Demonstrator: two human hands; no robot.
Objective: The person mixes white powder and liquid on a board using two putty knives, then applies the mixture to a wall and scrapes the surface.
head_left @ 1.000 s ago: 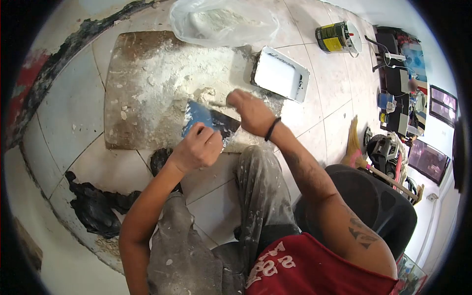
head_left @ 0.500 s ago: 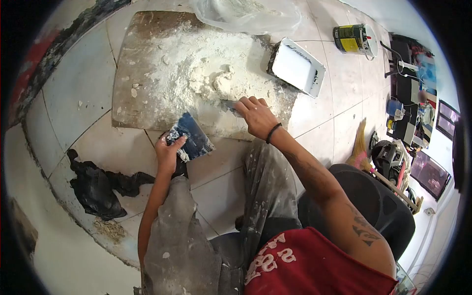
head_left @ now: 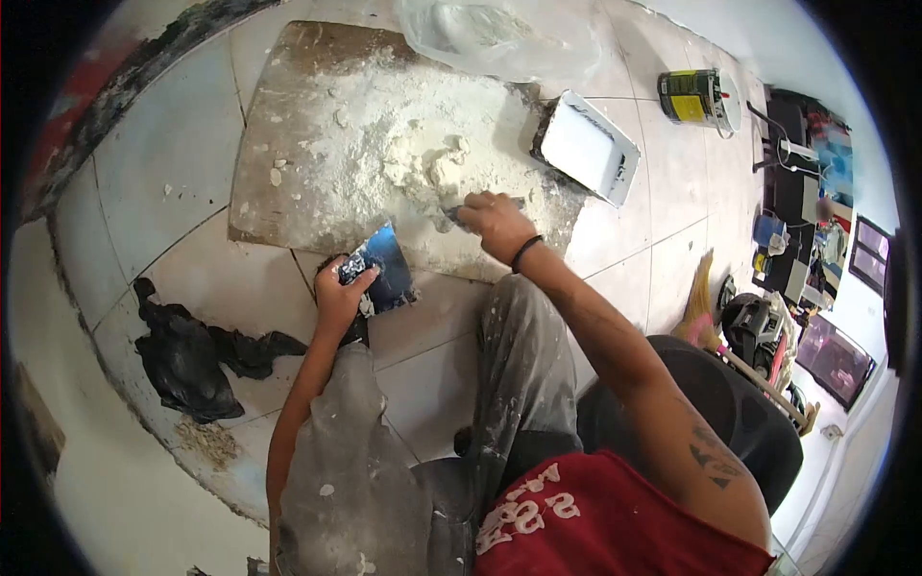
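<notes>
My left hand (head_left: 336, 298) is closed on the handle of a wide putty knife (head_left: 390, 271), its blue blade smeared with white paste and held at the near edge of the board. In my right hand (head_left: 497, 228) is a smaller putty knife (head_left: 455, 217), its blade low over the powder and its other end showing past my fingers. A mound of cream-white powder (head_left: 418, 158) lies just beyond that blade, with lumps on top. Under it is a worn brown board (head_left: 267, 206), dusted and caked with the same powder.
A white-lined rectangular container (head_left: 588, 146) sits at the board's right edge. Behind the board lies a clear plastic bag (head_left: 499, 38). A yellow-and-black bucket (head_left: 690, 96) stands farther right, a broom (head_left: 701, 312) nearer. A black plastic bag (head_left: 187, 365) lies on the tiles at left.
The wide putty knife has turned in my left hand, showing more blue blade. My right hand has shifted slightly and rotated, exposing the smaller knife's other end. The whole view has shifted a little.
</notes>
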